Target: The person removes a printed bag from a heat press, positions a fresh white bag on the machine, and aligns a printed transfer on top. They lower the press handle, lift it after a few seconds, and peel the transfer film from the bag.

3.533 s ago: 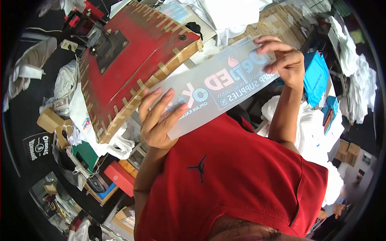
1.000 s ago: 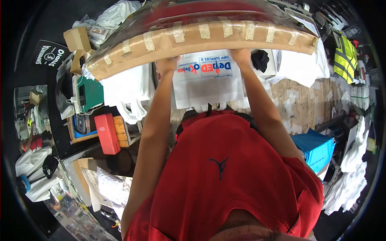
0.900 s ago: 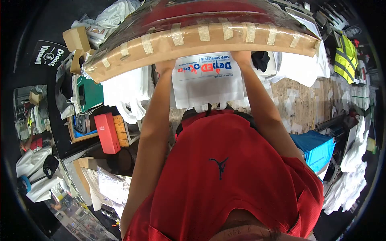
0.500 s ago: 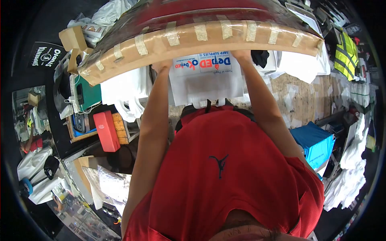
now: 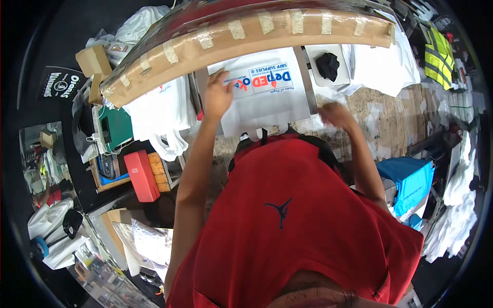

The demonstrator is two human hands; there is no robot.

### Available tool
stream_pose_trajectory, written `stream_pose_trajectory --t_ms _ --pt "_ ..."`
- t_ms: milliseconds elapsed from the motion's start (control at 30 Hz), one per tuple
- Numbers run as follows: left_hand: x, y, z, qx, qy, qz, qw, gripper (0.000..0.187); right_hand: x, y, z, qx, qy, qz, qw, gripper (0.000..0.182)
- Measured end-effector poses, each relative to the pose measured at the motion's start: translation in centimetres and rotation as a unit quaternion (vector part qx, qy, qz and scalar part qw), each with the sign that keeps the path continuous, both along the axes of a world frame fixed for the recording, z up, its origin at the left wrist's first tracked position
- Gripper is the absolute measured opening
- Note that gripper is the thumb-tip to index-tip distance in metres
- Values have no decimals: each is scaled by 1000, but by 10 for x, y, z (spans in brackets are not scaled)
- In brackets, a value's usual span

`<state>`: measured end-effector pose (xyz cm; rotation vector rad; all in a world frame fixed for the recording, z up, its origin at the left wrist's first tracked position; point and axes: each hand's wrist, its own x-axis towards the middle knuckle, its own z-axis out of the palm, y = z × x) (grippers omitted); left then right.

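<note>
printed white bag lay flat between two bare hands

a white bag (image 5: pixel 264 110) lay face up on a grey board (image 5: pixel 306 84), its handles toward the person's red shirt (image 5: pixel 308 215). the print (image 5: pixel 267 80) on it, in blue and red, stood upside down to the wearer, and the words "sbfp supplies" could be read.

the left hand (image 5: pixel 218 96) was over the bag's left side, covering the left end of the print. its fingers were bent; whether they pinched the fabric or only hovered above it could not be told. the right hand (image 5: pixel 336 115) was just beside the bag's right edge, apart from it and blurred, so whether its fingers were together or apart could not be made out.

at the far end of the bag, a raised panel (image 5: pixel 246 32) with a brown, taped edge hid the bag's far edge. to the bag's left hung a stack of white bags (image 5: pixel 167 110), and farther left of it lay a red box (image 5: pixel 142 176). right of the bag, a black cloth (image 5: pixel 327 66) sat on a white tray (image 5: pixel 313 55). well to its right and nearer the person stood a blue-covered box (image 5: pixel 409 182).
</note>
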<state>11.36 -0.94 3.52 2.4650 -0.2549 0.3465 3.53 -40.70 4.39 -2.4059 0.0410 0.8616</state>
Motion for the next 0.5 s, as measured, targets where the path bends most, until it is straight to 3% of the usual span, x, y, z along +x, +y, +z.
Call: stream_pose_trajectory --t_ms 33,67,100,133,167,200,233,267,300,367,500 --pt "-4 -7 -2 23 2 -56 998 50 -35 -18 -26 126 134 -131 974 56" --pt "-7 -13 -11 22 4 -53 998 50 -62 -17 -16 119 168 -122 971 55" --pt "-5 -19 -24 82 4 -62 995 65 -88 -15 -4 113 201 -115 966 54" --pt "-2 -23 -34 142 3 -73 987 80 -126 -27 -28 178 128 -47 975 58" --pt "1 -26 -38 141 4 -74 987 80 -153 -42 -54 241 52 21 969 63" --pt "3 -29 -40 172 23 -55 983 90 -152 -37 -40 240 53 18 969 63" --pt "4 -31 -45 203 43 -38 977 101 -150 -24 -10 212 189 -121 951 68" --pt "5 -28 -58 202 52 -51 977 109 -149 -13 14 176 318 -257 895 75" --pt "3 -28 -60 203 54 -58 976 109 -153 -7 24 177 320 -263 893 75" --pt "5 -30 -59 205 64 -51 975 110 -152 -1 37 170 314 -235 904 96" --pt "4 -32 -54 214 66 -44 974 107 -147 14 49 94 292 -183 934 89"
